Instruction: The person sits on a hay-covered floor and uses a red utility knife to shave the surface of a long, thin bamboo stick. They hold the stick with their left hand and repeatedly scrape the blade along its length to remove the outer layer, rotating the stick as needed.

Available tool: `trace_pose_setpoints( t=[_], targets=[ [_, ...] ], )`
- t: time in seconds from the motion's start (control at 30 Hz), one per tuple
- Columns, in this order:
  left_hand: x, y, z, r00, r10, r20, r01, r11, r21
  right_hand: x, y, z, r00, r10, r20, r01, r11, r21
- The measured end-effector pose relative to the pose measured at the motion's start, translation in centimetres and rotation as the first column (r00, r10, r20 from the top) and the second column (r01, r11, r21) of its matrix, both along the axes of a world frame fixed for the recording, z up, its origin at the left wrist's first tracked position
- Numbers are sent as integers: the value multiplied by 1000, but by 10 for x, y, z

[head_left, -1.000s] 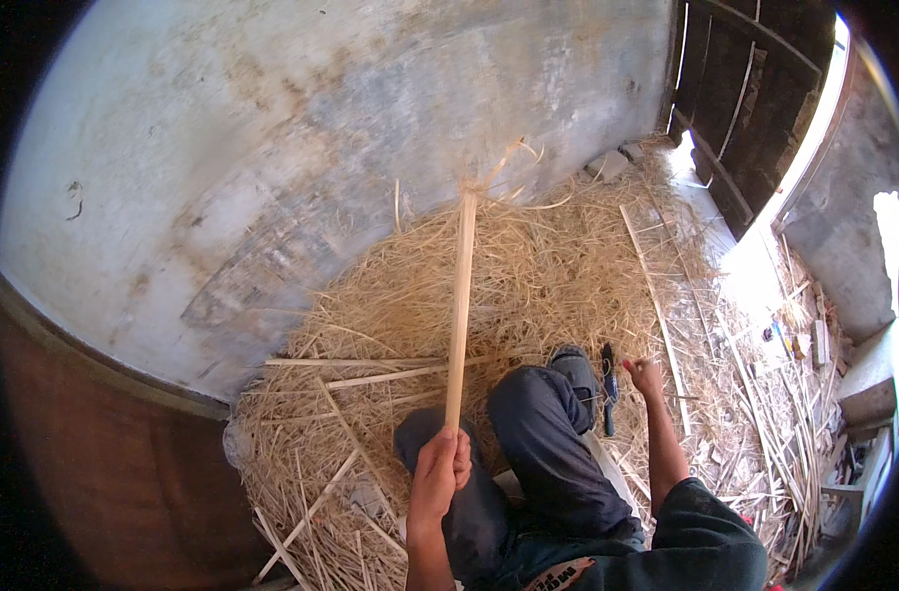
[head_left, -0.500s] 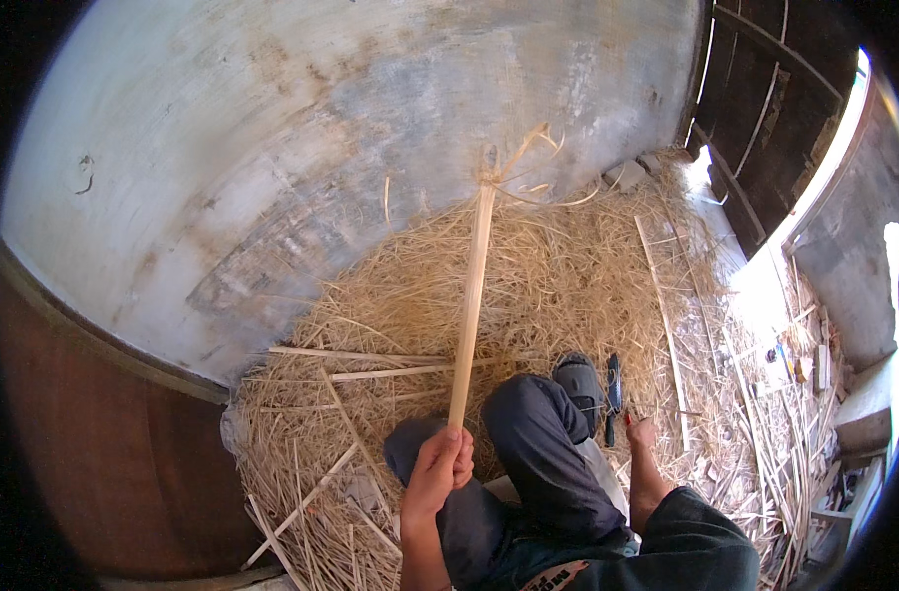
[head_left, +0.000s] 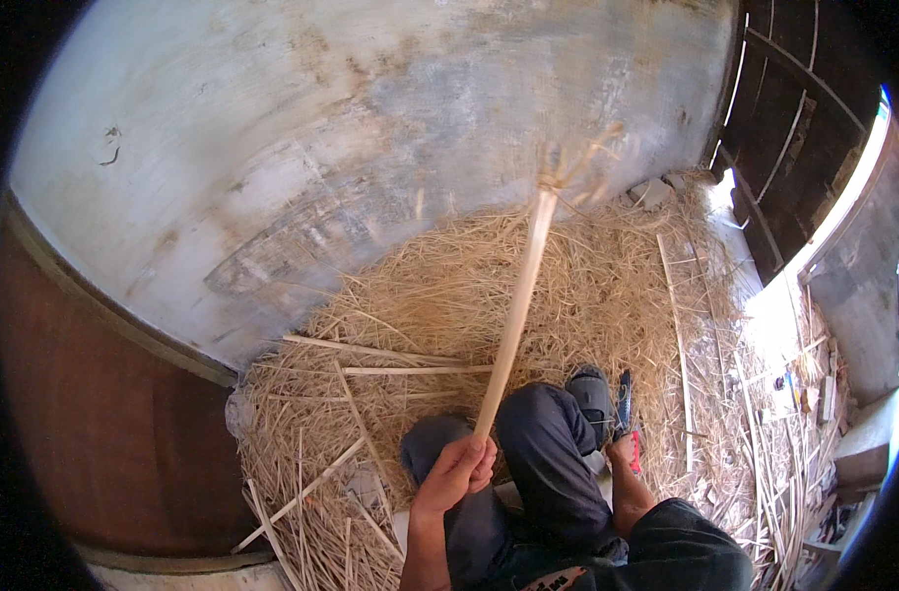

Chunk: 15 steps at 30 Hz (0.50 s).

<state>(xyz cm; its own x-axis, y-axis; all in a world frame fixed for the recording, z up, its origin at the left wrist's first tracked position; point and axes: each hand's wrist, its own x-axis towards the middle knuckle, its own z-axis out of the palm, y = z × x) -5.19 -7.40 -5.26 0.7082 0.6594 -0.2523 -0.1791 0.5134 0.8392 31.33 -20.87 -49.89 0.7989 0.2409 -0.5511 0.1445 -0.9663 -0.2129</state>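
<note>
1. The left hand (head_left: 456, 471) was clamped around the lower end of a long pale bamboo stick (head_left: 516, 307); I noted the fingers wrapped fully round it.
2. The stick rose away from the person at a slight tilt to the right. Its top end was frayed into splayed, blurred strips in front of the grey plastered wall (head_left: 370, 128).
3. The right hand (head_left: 623, 453) was low beside the right knee (head_left: 543, 414), closed on the red handle of a dark-bladed knife (head_left: 624, 404). The blade pointed up and away, alongside a grey shoe (head_left: 592, 389).
4. The person sat on a thick heap of straw-like shavings (head_left: 449, 295) that reached the foot of the wall.
5. Several split bamboo strips (head_left: 681, 345) lay loose on the heap, to the right and near the left leg.
6. A dark slatted wooden door (head_left: 804, 118) stood at upper right, with bright daylight beside it.
</note>
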Motion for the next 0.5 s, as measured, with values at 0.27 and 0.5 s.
trace_pose_setpoints(
  t=[0.27,0.5],
  targets=[
    [1,-2,1,999,-37,-23,38,998,52,16,-1,18,985,143,-100,-138,989,57],
    [7,4,13,991,28,-128,-14,993,113,41,-27,14,893,8,-450,261,806,531]
  ],
)
